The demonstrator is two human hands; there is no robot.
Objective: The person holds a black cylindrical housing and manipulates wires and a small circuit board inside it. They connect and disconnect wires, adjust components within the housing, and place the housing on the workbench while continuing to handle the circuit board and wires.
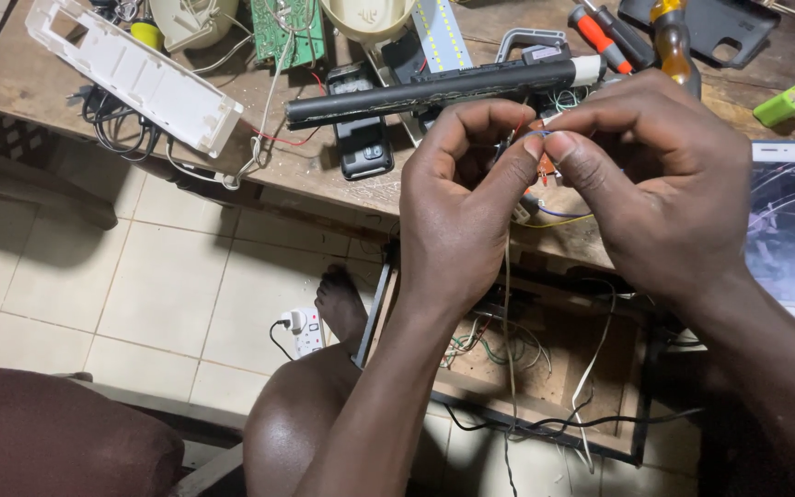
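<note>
My left hand (457,202) and my right hand (660,175) meet fingertip to fingertip in front of the table edge. Between the thumbs and forefingers they pinch thin wires (535,140), red and pale ones. A thin wire (507,304) hangs down from the pinch toward the floor. A small orange part shows just below the fingertips, mostly hidden. Right behind the hands lies a long black tube (416,92) with a white end, across the wooden table (278,156).
On the table lie a white plastic housing (135,74), a green circuit board (287,32), a black phone (361,138), screwdrivers (600,35), a green lighter-like item (787,103) and a lit smartphone (791,230). Below sit a wooden drawer with wires (545,359), a white power strip (305,333), my foot and knee.
</note>
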